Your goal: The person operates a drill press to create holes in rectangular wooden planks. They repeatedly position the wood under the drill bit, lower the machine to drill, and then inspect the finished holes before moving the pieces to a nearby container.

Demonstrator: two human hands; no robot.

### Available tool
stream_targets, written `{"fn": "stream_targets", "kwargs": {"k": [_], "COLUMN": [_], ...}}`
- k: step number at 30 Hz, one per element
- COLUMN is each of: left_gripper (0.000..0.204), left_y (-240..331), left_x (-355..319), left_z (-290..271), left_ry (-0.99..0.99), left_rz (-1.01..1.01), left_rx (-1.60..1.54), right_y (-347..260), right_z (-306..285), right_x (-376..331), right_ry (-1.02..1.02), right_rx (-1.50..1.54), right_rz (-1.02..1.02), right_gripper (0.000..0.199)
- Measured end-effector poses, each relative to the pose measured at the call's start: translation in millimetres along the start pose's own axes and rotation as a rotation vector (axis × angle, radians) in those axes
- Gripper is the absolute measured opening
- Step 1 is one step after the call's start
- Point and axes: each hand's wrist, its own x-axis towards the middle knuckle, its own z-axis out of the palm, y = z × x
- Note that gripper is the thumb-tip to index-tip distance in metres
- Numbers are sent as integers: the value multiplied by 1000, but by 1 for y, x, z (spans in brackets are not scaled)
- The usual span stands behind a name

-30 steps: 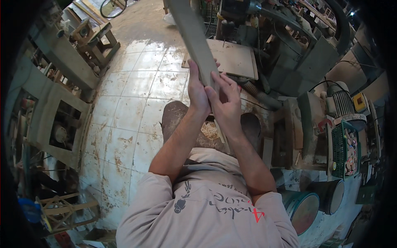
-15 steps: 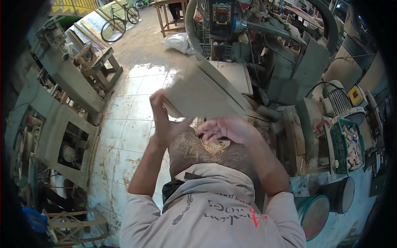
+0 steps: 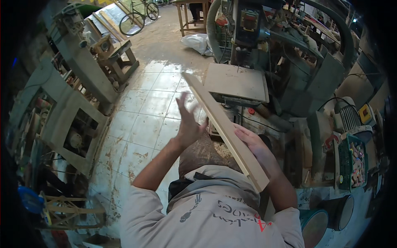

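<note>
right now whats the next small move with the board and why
Probably bring the left hand back onto the wooden board: its fingers are spread beside the board, apparently off it, while only the right hand supports it, tilted above the machine table.

Woodworking workshop. Band saw (image 3: 264,37) with flat metal saw table (image 3: 237,82), dust hose (image 3: 211,29), more heavy machines (image 3: 74,120) at left, wooden workbench (image 3: 188,14) at back, sawdust-stained tiled floor (image 3: 144,120), electric motor (image 3: 345,113), timber offcuts (image 3: 68,208).
</note>
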Motion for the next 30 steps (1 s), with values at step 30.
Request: {"fn": "stream_targets", "kwargs": {"k": [30], "left_gripper": [61], "left_y": [99], "left_x": [52], "left_z": [-36], "left_ry": [298], "left_rz": [-507], "left_rx": [-1275], "right_y": [51], "right_z": [-86], "right_x": [-24], "right_ry": [3], "right_rx": [-539], "right_rz": [-141], "right_gripper": [38]}}
